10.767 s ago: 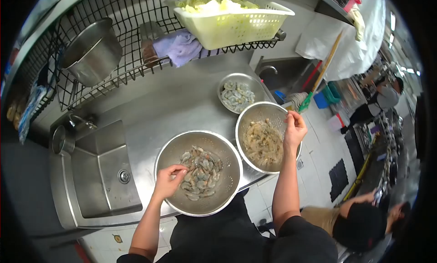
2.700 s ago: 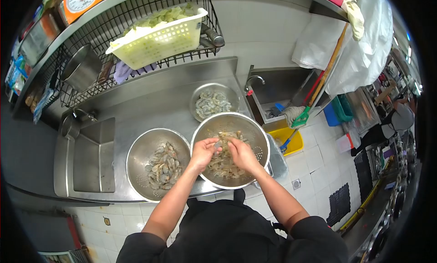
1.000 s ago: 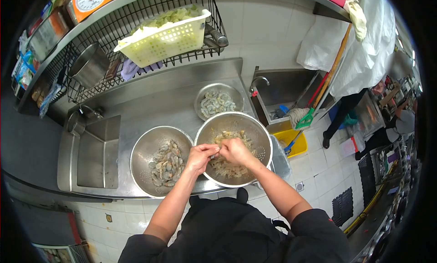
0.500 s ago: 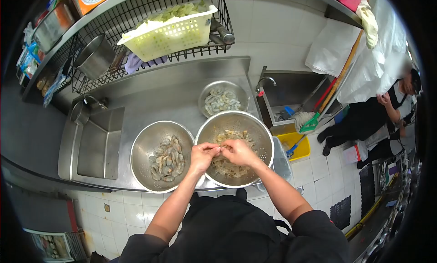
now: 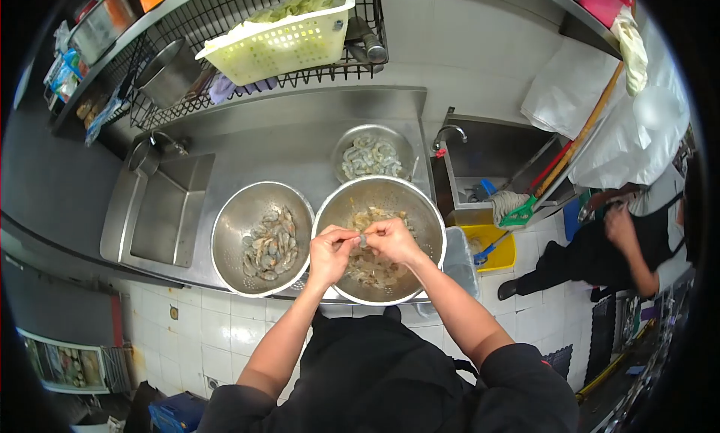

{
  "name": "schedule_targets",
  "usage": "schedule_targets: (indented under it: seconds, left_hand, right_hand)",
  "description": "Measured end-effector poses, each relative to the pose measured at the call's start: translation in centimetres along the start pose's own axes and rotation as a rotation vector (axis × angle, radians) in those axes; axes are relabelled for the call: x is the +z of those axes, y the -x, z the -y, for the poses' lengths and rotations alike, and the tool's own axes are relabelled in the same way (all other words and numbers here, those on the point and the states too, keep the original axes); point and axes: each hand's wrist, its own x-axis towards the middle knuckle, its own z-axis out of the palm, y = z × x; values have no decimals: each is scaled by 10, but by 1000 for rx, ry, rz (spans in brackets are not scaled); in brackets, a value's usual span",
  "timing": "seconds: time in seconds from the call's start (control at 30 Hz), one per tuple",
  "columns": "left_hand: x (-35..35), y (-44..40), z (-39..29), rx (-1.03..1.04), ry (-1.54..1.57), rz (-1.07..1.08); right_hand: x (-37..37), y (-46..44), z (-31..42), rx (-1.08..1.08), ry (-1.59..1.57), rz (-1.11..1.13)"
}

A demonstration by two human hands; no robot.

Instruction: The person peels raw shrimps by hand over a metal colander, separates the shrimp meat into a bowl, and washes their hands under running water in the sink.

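Observation:
Both my hands meet over the right-hand colander (image 5: pixel 420 208) with a small grey shrimp (image 5: pixel 363 240) pinched between their fingertips. My left hand (image 5: pixel 331 254) is closed on the shrimp's left side, my right hand (image 5: pixel 394 242) on its right. Beneath them, pale brown shrimp shells (image 5: pixel 375 272) lie in the colander. To the left stands a second steel colander (image 5: pixel 229 221) with a heap of whole grey-brown shrimp (image 5: pixel 271 244). Behind, a smaller steel bowl (image 5: pixel 345 139) holds peeled, translucent shrimp (image 5: pixel 371 159).
A steel sink (image 5: pixel 166 230) is set into the counter's left end. Above hangs a wire rack (image 5: pixel 300 74) with a pale basket (image 5: pixel 289 49) of leafy greens. On the right are a deep sink (image 5: pixel 495 152), a yellow bucket (image 5: pixel 499 254) and another person (image 5: pixel 592 245) in a black apron.
The camera view has shifted slightly. My hands stay together over the right colander, and the grey shrimp now shows between the fingertips. The other person has moved closer, a leg stepping forward.

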Motion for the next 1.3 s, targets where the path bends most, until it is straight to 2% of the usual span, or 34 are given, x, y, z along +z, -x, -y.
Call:
schedule_targets:
  seconds: [0.13, 0.2, 0.3, 0.43, 0.5, 0.57, 0.6, 0.73, 0.8, 0.83, 0.9, 0.93, 1.0, 1.03, 1.1, 1.13, 1.2, 1.27, 1.3]
  left_hand:
    - [4, 3, 5, -40, 96, -34]
    - [4, 3, 7, -49, 132, -26]
    - [1, 3, 8, -45, 82, -19]
    - [-7, -3, 12, 73, 15, 52]
    - [-14, -11, 9, 132, -18, 83]
    - [-23, -15, 3, 305, -147, 108]
    - [-26, -17, 4, 309, -137, 126]
    - [-41, -29, 13, 396, -125, 117]
    - [-49, -33, 24, 390, -108, 112]
    - [-52, -35, 29, 209, 44, 146]
    - [-57, -40, 40, -103, 328, 248]
    - [-60, -41, 44, -105, 333, 263]
    - [-64, -43, 48, -249, 444, 299]
    - [-62, -43, 50, -250, 447, 301]
    - [-59, -40, 53, -277, 490, 319]
    - [-57, -37, 53, -325, 515, 336]
    - [-56, -34, 52, -348, 551, 371]
    - [-66, -37, 52, -369, 428, 315]
    - [-76, -44, 63, -278, 214, 213]
  right_hand:
    - [-14, -6, -9, -2, 84, 39]
    - [-14, -3, -4, -119, 158, 46]
    - [-8, 4, 14, -68, 105, 43]
    - [0, 4, 23, -42, 232, 81]
    - [1, -3, 15, 93, -13, 71]
    - [4, -4, 10, 106, -45, 55]
    - [7, -4, 9, 120, -73, 56]
    - [23, -6, -2, 106, 30, -188]
    - [21, -1, -17, -61, 632, -429]
    - [20, 2, -23, -50, 633, -449]
    - [24, 9, -25, 256, 1231, -317]
    - [30, 11, -21, 268, 1229, -327]
    - [42, 18, -8, 219, 1186, -503]
    - [46, 20, -3, 221, 1188, -505]
    - [54, 17, 4, -121, 448, -220]
    - [59, 13, 7, -130, 441, -194]
    - [60, 5, 16, 120, 230, 42]
    - [51, -13, 22, 78, 348, 97]
    - [43, -27, 24, 102, 286, 12]
